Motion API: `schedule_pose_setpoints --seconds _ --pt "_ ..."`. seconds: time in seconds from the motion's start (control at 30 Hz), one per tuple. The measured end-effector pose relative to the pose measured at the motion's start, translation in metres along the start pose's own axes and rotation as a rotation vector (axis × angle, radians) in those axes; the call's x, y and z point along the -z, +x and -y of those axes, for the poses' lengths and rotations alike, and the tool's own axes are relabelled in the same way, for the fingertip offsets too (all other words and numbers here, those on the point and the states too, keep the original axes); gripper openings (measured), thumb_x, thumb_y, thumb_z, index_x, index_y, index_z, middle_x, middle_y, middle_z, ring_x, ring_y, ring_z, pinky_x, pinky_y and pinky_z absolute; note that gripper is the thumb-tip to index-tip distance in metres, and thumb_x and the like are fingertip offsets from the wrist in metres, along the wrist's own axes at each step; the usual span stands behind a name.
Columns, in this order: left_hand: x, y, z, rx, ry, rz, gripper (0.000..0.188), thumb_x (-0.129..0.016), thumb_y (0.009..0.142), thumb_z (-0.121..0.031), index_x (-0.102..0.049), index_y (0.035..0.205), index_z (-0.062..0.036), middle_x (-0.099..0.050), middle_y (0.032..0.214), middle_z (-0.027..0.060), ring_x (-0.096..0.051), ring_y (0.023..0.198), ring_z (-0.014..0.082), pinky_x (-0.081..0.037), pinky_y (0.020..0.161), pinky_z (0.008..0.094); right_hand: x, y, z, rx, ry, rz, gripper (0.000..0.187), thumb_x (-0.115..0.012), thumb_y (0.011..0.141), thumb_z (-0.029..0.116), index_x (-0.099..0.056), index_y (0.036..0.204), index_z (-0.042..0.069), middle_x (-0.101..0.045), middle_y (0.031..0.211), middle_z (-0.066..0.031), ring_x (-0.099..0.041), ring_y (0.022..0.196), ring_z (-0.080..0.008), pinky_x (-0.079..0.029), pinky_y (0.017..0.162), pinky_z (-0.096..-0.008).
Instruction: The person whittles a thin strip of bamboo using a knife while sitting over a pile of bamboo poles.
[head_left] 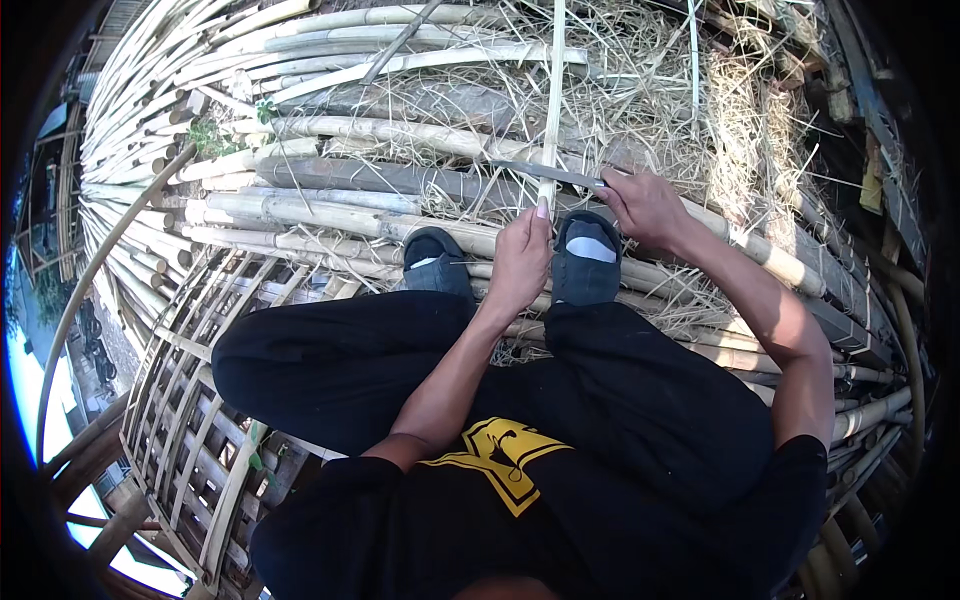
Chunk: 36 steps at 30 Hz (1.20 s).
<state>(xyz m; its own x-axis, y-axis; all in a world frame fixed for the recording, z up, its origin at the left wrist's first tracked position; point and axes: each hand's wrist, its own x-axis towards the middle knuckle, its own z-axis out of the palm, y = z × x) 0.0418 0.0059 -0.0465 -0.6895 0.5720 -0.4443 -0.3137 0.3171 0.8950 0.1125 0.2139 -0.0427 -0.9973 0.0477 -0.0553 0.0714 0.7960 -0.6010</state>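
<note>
My left hand is closed on the near end of a long pale bamboo strip, which runs straight away from me past the top edge of the picture. In my right hand is the handle of a knife, gripped in a fist. Its grey blade points left and lies across the strip, just beyond my left fingers. Whether the edge cuts into the strip cannot be made out. Both hands are above my two dark slippers, between my bent knees.
Bamboo poles lie side by side under my feet, with more stacked at the far left. Thin shavings cover the poles ahead and to the right. A woven bamboo lattice is at my left. Another narrow strip lies at the upper right.
</note>
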Motion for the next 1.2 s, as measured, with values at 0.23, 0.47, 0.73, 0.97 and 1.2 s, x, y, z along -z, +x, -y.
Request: schedule_pose_setpoints --seconds 0.23,0.47,0.73,0.97,1.2 --pt "0.002 0.002 0.005 -0.012 -0.017 -0.011 0.041 -0.039 0.103 -0.029 -0.046 0.073 -0.0021 -0.039 0.056 -0.001 -0.037 0.049 0.0068 -0.032 0.045 0.0279 -0.008 -0.005 0.014 0.042 0.043 0.118 0.03 -0.044 0.097 0.034 -0.051 0.09 0.006 -0.054 0.057 -0.0211 -0.057 0.058 -0.0408 -0.042 0.054 -0.0515" --pt "0.001 0.009 0.006 0.016 -0.043 -0.041 0.042 -0.037 0.103 -0.03 -0.047 0.071 -0.0037 -0.039 0.054 -0.0008 -0.036 0.045 0.0066 -0.03 0.041 0.0273 0.003 0.033 -0.028 -0.085 -0.176 0.001 0.04 -0.039 0.099 0.04 -0.055 0.086 0.006 -0.059 0.064 -0.0203 -0.059 0.062 -0.0406 -0.044 0.056 -0.0496" --pt "0.009 0.004 -0.003 0.083 -0.238 0.015 0.038 -0.039 0.103 -0.028 -0.044 0.073 -0.0058 -0.034 0.054 -0.005 -0.033 0.041 0.0027 -0.026 0.037 0.0241 -0.022 0.01 0.018 -0.237 0.494 -0.036 0.041 -0.04 0.1 0.037 -0.053 0.082 0.002 -0.052 0.06 -0.0193 -0.056 0.059 -0.035 -0.041 0.058 -0.0464" --pt "0.002 -0.001 -0.013 0.251 -0.354 0.106 0.038 -0.038 0.103 -0.029 -0.045 0.074 -0.0056 -0.035 0.055 -0.0043 -0.031 0.041 0.0029 -0.024 0.037 0.0238 0.009 0.023 -0.053 -0.095 -0.225 0.022 0.032 -0.044 0.097 0.036 -0.053 0.09 0.006 -0.056 0.061 -0.02 -0.057 0.061 -0.0429 -0.047 0.058 -0.0508" --pt "0.018 0.008 -0.018 0.329 -0.448 0.116 0.027 -0.042 0.102 -0.032 -0.049 0.098 -0.0069 -0.034 0.051 -0.0028 -0.033 0.037 0.0068 -0.027 0.031 0.0231 -0.005 0.025 -0.005 -0.269 0.075 0.162 0.045 -0.039 0.099 0.038 -0.058 0.089 -0.001 -0.059 0.071 -0.0265 -0.057 0.072 -0.0466 -0.046 0.069 -0.0521"
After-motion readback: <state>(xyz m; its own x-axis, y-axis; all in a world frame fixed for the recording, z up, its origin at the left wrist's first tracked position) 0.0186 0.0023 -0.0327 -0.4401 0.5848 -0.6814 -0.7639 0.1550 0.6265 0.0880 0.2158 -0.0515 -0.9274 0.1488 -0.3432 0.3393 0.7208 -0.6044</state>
